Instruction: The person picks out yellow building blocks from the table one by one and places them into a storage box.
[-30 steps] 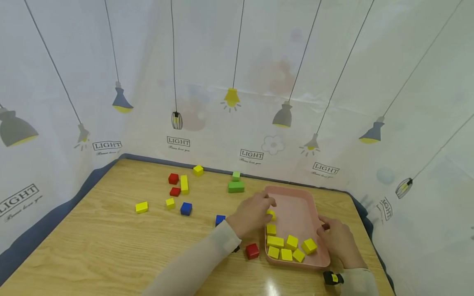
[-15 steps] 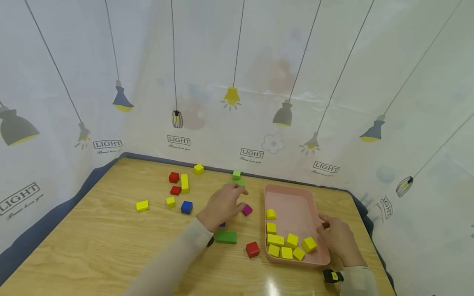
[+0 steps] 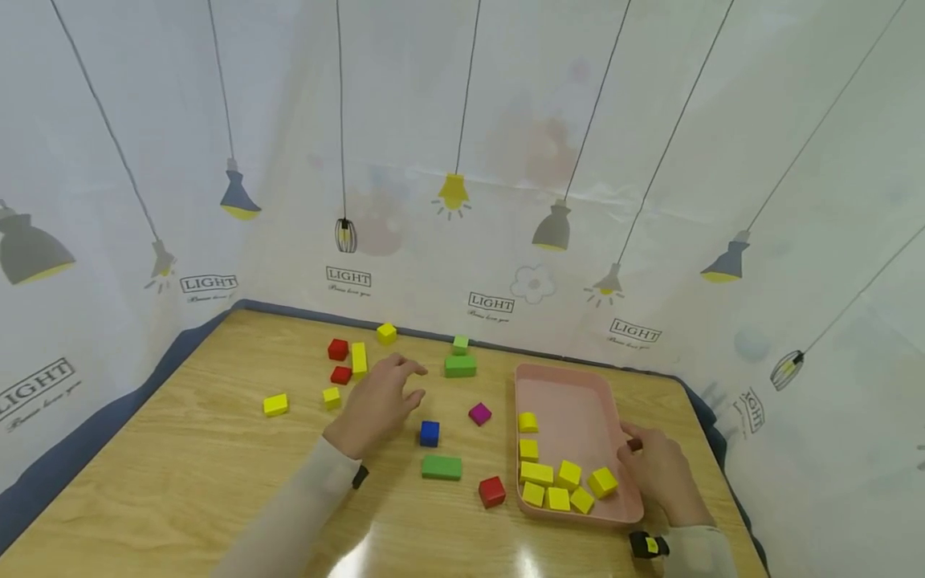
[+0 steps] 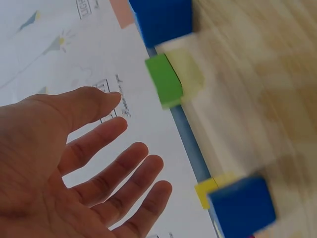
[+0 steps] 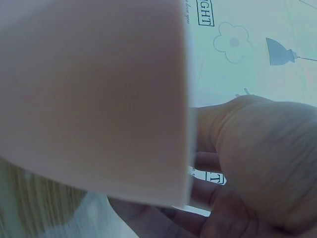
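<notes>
My left hand [image 3: 376,401] hovers fingers spread, the long yellow block [image 3: 359,359] just beyond toward the desk's far edge, its length running front to back, while my right hand [image 3: 661,474] grips the pink tray [image 3: 578,385].

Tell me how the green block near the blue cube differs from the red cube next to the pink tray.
The green block is green, and flat and oblong; the red cube is red and roughly equal-sided. The green block lies farther from the pink tray, just below the blue cube; the red cube sits close beside the tray's left wall. Both rest on the wooden table, outside the tray, and no hand touches either.
</notes>
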The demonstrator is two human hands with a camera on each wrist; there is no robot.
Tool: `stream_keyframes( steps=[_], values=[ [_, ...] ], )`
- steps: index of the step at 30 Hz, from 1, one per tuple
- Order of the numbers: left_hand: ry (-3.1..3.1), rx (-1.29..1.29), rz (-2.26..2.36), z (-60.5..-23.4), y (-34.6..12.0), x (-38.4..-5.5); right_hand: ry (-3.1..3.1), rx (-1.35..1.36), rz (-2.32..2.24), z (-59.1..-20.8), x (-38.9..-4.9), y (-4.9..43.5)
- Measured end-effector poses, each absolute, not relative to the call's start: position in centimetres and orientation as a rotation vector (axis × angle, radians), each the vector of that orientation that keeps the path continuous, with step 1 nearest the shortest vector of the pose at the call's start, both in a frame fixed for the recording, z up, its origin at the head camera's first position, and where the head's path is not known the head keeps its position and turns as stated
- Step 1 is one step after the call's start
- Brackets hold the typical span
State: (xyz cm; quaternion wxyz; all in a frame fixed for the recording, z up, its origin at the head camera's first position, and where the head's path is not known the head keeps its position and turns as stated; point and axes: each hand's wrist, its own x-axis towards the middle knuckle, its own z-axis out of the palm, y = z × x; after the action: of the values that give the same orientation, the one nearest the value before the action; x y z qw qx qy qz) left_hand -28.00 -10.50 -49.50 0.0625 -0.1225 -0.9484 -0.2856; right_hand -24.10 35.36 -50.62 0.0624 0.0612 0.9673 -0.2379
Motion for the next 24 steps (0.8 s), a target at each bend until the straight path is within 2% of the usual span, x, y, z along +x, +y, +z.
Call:
stream_keyframes(
  steps=[24],
  values=[
    [-2.914,-0.145,-0.705,-51.9,-24.7,-25.1,2.952,0.157,-0.752,-50.8,-23.8,35.4]
  ],
)
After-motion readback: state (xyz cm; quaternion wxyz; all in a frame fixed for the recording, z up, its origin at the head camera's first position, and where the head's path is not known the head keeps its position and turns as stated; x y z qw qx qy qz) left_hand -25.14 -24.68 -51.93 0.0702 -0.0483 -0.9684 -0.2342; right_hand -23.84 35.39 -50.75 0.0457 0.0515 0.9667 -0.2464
